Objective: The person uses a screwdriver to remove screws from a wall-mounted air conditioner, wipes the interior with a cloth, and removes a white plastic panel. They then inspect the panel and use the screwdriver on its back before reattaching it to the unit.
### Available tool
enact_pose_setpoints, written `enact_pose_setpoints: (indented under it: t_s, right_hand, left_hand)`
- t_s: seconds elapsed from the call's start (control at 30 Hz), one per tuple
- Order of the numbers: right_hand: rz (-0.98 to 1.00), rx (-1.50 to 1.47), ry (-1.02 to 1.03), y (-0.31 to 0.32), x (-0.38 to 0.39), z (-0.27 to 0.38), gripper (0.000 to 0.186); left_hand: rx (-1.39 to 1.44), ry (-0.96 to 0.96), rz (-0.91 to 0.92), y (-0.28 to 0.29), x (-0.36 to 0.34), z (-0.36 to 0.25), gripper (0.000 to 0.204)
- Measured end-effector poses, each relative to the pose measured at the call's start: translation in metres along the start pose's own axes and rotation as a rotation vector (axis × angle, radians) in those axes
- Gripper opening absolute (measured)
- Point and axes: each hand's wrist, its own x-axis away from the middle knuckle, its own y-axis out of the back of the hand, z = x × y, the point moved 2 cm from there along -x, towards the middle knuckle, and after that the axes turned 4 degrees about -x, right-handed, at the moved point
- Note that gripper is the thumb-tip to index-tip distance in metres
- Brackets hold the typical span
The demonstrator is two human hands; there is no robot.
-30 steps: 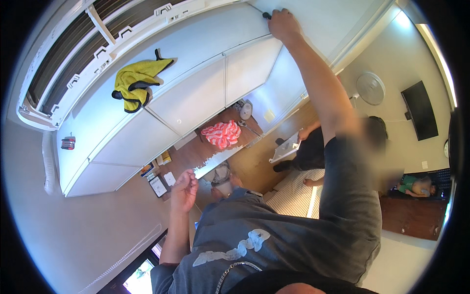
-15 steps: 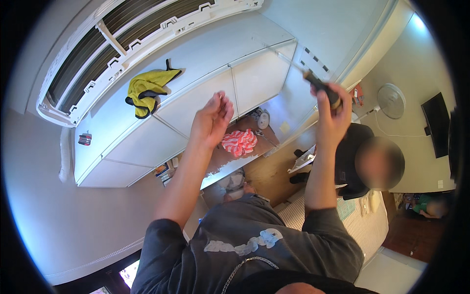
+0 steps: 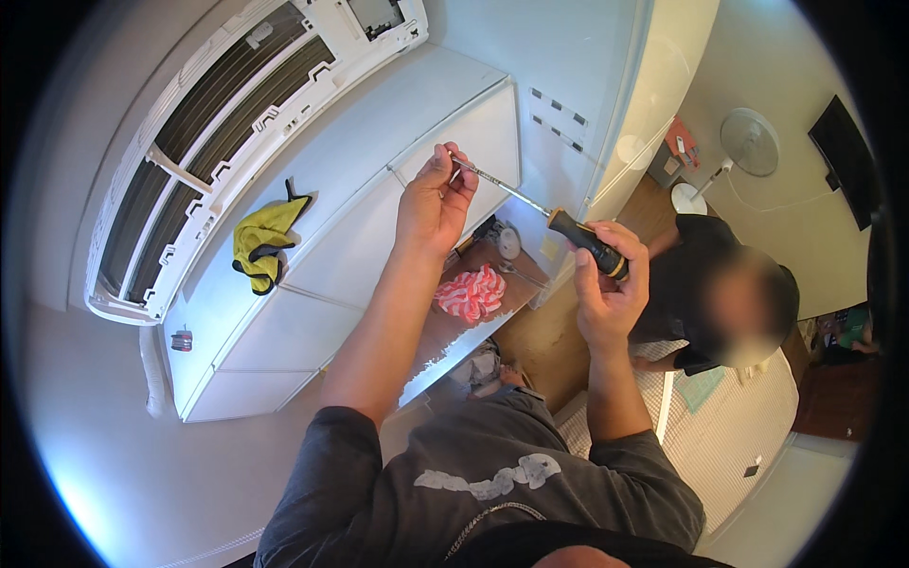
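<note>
A long-shafted screwdriver [image 3: 578, 237] with a black and yellow handle slants across in front of me. My right hand [image 3: 611, 308] is closed round the back of its handle. At the other end, the fingertips of my left hand [image 3: 434, 201] pinch the thin metal tip; whether a small screw is there too is hidden by the fingers. To the left is a wall air conditioner [image 3: 180, 166] with its front cover off and its fins bare. On the white cabinet top [image 3: 369, 156] below it lies a crumpled yellow cloth [image 3: 260, 248] with black edging.
A small dark and red item [image 3: 182, 340] sits at the cabinet's left end. Below, a red-and-white striped cloth [image 3: 472, 292] lies on a brown surface. Another person [image 3: 672, 284] in black is at the right beside a bed [image 3: 729, 454], near a standing fan [image 3: 748, 142].
My view has turned and shifted. The screwdriver has come down and its tip is now between my left fingertips, which were apart from it before. The other person leans over the bed.
</note>
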Motion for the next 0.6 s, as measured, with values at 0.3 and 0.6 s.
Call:
enact_pose_setpoints:
  t_s: [0.3,0.6]
  right_hand:
    - [0.008,-0.061,0.019,-0.024,-0.020,-0.006,0.036]
    - [-0.143,-0.381,-0.171,-0.082,-0.081,-0.066,0.028]
  left_hand:
    - [-0.143,-0.098,-0.019,-0.003,-0.018,-0.018,0.019]
    - [-0.095,-0.032,0.010,-0.020,-0.117,-0.057,0.017]
